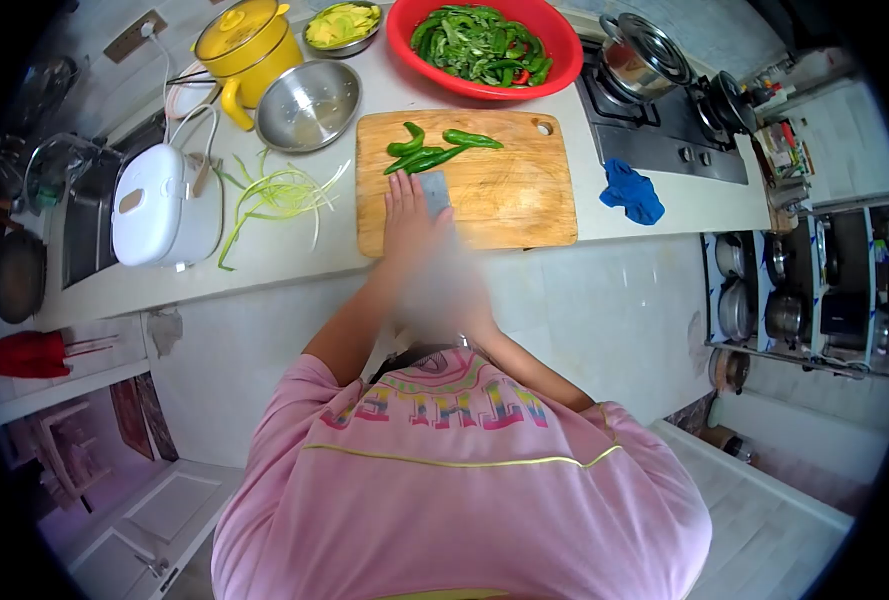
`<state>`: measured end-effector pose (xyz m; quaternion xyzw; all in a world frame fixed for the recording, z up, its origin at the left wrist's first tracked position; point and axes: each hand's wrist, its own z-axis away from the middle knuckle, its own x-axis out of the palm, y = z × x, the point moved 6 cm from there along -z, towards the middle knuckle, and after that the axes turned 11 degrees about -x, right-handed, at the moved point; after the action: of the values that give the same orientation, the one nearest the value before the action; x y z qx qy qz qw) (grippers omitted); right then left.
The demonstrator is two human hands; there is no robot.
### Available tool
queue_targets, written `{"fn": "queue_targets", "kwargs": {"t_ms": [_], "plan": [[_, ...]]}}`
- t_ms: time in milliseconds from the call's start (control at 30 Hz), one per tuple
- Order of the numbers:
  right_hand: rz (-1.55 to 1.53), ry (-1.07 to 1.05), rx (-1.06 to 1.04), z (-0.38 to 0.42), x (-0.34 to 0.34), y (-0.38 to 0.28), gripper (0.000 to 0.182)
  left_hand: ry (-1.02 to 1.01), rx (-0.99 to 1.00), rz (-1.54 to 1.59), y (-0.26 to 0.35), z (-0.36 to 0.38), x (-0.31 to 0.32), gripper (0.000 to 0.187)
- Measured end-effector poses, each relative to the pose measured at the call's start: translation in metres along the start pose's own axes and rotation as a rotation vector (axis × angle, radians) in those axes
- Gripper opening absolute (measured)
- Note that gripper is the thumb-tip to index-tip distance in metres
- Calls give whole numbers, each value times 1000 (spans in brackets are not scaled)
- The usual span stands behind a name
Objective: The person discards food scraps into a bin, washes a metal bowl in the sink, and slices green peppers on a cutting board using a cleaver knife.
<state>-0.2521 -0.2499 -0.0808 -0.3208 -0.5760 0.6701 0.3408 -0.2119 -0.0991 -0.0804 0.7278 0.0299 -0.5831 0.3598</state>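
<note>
Several long green peppers (426,158) lie whole on the wooden cutting board (514,200), toward its upper left. My left hand (404,212) rests on the board with fingers stretched out, its fingertips right at the lower ends of the peppers. Beside it, a knife (434,190) shows a broad grey blade just below the peppers. My right hand (446,225) is closed on the knife; a grey blur covers most of this hand and the handle. Whether the blade touches a pepper I cannot make out.
Behind the board stands a red basin (399,40) of green peppers. A steel bowl (309,105), yellow pot (254,50) and bowl of yellow slices (342,25) are at back left. Pale green strips (279,195) lie left, a blue cloth (631,192) right, near the stove (664,140).
</note>
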Motion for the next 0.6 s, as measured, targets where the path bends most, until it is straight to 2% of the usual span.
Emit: {"fn": "queue_targets", "kwargs": {"t_ms": [100, 300, 433, 467, 600], "plan": [[-129, -29, 82, -3, 7, 14, 20, -23, 21, 31, -1, 1, 1, 75], [-264, -181, 252, 7, -8, -1, 22, 107, -62, 47, -4, 26, -7, 75], [-208, -386, 233, 3, -6, -11, 31, 167, -228, 43, -18, 49, -28, 74], [-225, -466, 233, 1, 0, -15, 20, 203, -272, 35, -23, 56, -38, 74], [-142, -735, 273, -1, 41, -23, 21, 419, -486, -10, -61, 99, -80, 75]]}}
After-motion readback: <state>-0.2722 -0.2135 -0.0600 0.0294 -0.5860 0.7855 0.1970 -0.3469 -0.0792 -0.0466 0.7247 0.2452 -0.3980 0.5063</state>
